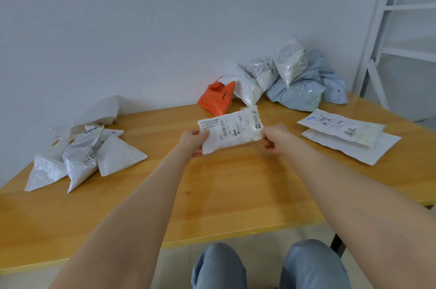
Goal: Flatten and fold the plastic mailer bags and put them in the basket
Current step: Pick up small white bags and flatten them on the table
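Head view looks down over both of my forearms to a wooden table set against a white wall. Between my hands I hold a small white mailer bag with a printed shipping label facing up, raised slightly over the middle of the table. My left hand grips its left end, thumb on top and fingers underneath. My right hand is at the bag's right end with its fingers curled in; the contact is half hidden behind the knuckles, so it looks like a pinch on the edge, though I can't be sure.

On the left side of the table lies a cluster of white bags folded into triangles. At the back right, against the wall, a heap of crumpled bags in white and pale blue is piled up, with an orange bag at its left edge. Just right of my right hand, two flattened mailers lie stacked, the upper one label up. A white metal frame stands at the far right. My knees in blue trousers show below the table's near edge.
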{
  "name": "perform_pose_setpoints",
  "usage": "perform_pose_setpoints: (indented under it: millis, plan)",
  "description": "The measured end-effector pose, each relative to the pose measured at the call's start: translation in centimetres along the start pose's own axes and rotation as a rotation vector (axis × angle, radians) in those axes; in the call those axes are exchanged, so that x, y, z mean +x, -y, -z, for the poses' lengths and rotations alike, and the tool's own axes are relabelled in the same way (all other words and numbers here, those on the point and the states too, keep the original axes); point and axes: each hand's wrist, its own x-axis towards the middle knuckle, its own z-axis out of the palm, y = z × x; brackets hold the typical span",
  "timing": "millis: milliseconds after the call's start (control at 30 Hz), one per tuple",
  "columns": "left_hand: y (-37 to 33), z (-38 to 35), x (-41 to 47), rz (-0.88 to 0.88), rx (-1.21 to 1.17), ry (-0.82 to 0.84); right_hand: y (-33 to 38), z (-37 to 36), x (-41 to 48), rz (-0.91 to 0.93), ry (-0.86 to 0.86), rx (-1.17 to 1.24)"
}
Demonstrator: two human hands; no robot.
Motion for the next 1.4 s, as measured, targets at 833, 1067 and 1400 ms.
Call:
perform_pose_setpoints:
  millis: [833,1067,1400]
  plan:
    - [-0.1,-1.7,0.2,0.047,0.129,-0.114,0.0,-1.7,0.6,0.247,-0.046,-0.146]
    - [-0.8,-1.7,0.2,-0.110,0.306,-0.015,1.4,-1.9,0.7,0.341,-0.088,-0.190]
    - [-0.4,-3.8,1.1,-0.463,0.853,-0.096,-0.1,-1.9,0.7,0.214,-0.112,-0.718]
